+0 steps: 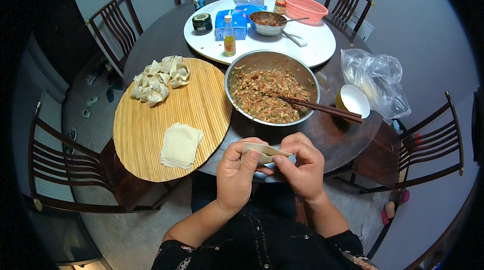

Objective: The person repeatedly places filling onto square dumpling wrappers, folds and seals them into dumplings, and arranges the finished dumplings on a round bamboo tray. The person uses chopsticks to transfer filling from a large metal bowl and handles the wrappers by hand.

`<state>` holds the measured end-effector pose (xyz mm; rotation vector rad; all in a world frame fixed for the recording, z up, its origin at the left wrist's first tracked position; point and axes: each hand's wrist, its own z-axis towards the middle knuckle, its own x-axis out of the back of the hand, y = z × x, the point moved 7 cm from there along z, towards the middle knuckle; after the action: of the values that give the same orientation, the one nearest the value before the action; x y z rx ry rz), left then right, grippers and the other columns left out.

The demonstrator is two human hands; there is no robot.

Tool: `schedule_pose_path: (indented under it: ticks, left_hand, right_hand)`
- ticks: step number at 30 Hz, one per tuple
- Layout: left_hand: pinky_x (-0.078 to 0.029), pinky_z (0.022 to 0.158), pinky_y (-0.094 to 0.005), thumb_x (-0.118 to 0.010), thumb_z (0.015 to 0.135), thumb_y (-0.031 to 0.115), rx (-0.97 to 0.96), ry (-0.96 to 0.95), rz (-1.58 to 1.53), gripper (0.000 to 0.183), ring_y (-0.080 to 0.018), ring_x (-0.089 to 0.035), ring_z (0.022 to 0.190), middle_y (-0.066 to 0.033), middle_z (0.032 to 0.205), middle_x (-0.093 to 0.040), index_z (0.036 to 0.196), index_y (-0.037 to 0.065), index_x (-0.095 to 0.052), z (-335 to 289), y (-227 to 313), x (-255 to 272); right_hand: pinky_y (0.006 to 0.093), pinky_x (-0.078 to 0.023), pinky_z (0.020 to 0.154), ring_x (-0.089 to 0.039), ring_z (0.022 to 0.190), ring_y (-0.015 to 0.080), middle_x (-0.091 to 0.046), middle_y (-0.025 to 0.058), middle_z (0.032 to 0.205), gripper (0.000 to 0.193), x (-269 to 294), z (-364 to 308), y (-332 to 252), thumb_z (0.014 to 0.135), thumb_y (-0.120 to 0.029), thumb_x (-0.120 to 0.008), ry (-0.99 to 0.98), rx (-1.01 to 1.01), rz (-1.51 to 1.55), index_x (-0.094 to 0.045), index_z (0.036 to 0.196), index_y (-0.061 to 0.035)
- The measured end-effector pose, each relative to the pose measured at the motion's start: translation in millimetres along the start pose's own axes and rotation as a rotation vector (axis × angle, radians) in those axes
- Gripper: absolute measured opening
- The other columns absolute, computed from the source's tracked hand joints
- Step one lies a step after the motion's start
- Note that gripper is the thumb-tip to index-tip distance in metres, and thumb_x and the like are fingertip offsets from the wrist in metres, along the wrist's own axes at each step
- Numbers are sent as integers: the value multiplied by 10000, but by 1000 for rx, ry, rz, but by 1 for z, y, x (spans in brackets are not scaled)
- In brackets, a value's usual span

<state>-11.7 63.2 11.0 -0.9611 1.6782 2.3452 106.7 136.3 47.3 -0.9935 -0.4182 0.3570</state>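
Note:
Between my two hands, just off the table's near edge, is a folded wonton wrapper (267, 152). My left hand (239, 168) pinches its left end with the thumb on top. At the other end, my right hand (304, 165) pinches it between thumb and fingers. Whether filling lies inside I cannot tell. Beyond my hands stands a steel bowl (233, 99) of minced filling (272, 86), with chopsticks (327, 107) resting in it and over its right rim. A stack of square wrappers (181, 145) and a heap of folded wontons (159, 80) lie on a round slatted board (201, 103) to the left.
On the white turntable (199, 45) stand a glass bottle (229, 38), a dark jar (202, 24), a blue tissue pack (237, 25), a smaller metal bowl (267, 29) and a pink basket (306, 9). A white-lined bowl (354, 100) and plastic bag (375, 75) sit right. Chairs surround the table.

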Motion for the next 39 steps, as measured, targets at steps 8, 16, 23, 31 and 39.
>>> schedule_pose_path:
  ticks: [8, 16, 23, 31, 39]
  left_hand:
    - [-471, 730, -233, -587, 908, 81, 22, -45, 288, 127, -93, -560, 809, -60, 948, -610, 985, -20, -582, 3, 5, 3]
    - [-483, 677, -219, -613, 898, 110, 68, 63, 187, 153, -92, -578, 819, -65, 911, -626, 972, -23, -600, 0, -5, 9]
    - [-486, 633, -204, -624, 888, 109, 238, -38, 198, 134, -77, -595, 737, -48, 849, -639, 951, -8, -613, 3, -6, 5]
    - [-473, 590, -194, -632, 879, 96, 162, 29, 284, 109, -68, -594, 696, -49, 825, -645, 924, -3, -623, -2, -12, 9]
    - [-545, 641, -242, -599, 894, 90, 309, 26, 164, 136, -138, -633, 745, -112, 900, -656, 955, -30, -584, 0, -24, 9]
  right_hand:
    - [256, -429, 765, -545, 839, 148, -567, 89, 872, 122, -5, -4, 9, 788, -62, -680, -46, -3, 57, -601, 829, 22]
    - [273, -450, 766, -571, 823, 152, -598, 85, 854, 73, -6, -3, 16, 813, -49, -647, -103, -199, 186, -608, 816, 13]
    - [258, -445, 788, -573, 857, 142, -586, 70, 868, 73, -4, -5, 24, 838, -31, -617, -104, -208, 166, -594, 797, 24]
    - [259, -439, 782, -556, 817, 138, -585, 63, 852, 80, -1, -6, 27, 843, -51, -617, -127, -148, 84, -622, 835, 28]
    - [268, -456, 740, -568, 779, 135, -602, 65, 804, 100, -5, 1, 22, 821, -74, -642, -141, -253, 105, -630, 789, 20]
